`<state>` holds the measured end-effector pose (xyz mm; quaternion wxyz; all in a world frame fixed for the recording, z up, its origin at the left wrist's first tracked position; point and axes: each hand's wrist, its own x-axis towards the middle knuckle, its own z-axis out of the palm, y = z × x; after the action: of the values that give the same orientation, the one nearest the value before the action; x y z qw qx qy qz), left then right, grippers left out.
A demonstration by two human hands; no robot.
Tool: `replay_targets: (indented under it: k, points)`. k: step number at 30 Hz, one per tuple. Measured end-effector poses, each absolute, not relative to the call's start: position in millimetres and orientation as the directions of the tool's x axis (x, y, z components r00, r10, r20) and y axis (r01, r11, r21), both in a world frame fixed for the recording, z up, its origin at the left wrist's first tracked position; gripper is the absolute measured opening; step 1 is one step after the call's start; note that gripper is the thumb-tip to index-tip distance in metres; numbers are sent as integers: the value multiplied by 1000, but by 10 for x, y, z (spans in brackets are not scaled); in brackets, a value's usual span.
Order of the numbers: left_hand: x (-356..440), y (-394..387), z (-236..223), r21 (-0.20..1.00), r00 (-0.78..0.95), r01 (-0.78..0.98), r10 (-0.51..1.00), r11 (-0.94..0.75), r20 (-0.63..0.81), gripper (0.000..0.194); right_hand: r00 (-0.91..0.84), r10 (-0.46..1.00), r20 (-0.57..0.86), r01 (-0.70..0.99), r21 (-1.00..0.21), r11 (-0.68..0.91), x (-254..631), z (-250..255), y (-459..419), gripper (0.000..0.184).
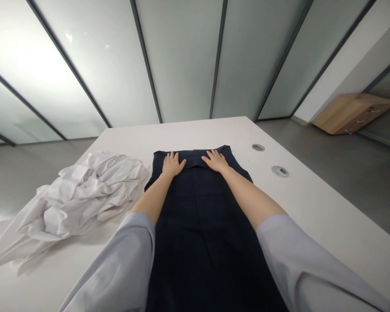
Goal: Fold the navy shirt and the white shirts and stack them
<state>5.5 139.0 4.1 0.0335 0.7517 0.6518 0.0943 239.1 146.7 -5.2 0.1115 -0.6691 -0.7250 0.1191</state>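
Observation:
A dark navy garment [198, 216] lies spread lengthwise on the white table [312, 212], its far end folded or banded. Its exact kind I cannot make out. My left hand [173, 164] rests flat on the left part of that far end, fingers spread. On the right part, my right hand [216, 160] lies flat too, its fingers stretched forward and the thumb turned inward. Neither hand grips the cloth. The near end of the garment runs out of view at the bottom, between my two forearms.
A crumpled heap of white cloth [84, 195] sits to the left and hangs toward the table's left edge. Two round cable holes, one open [258, 147] and one with a cover [280, 171], are at the right. Beyond stand frosted glass panels [182, 56] and a wooden cabinet [347, 113].

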Motion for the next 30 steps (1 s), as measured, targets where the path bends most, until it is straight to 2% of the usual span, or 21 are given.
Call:
replay_targets:
  k: [3,7,10,13,19,23,30]
  points:
    - [22,1257,87,137,152,973,963,-185,220,62,-105,984,143,922,-356,151,2480,-25,1419,57]
    - [-105,1009,186,119,201,968,967,-220,156,62,-201,948,247,920,-284,269,2615,59,1188,46]
    - [-240,755,260,130,234,962,970,-241,70,66,-304,933,195,912,-223,344,2706,120,896,45]
    - [-319,452,308,127,240,962,971,-240,16,63,-360,929,92,911,-179,371,2743,139,557,56]
    - [-236,131,219,76,200,979,971,-191,-131,75,-165,980,-109,977,-151,148,2623,27,132,76]
    - [-209,256,99,76,176,983,969,-165,-171,80,-131,986,-99,982,-153,115,2563,-76,181,83]
    - [-209,596,1,41,178,984,982,-175,-64,87,-143,987,-70,984,-114,135,2566,-70,556,80]
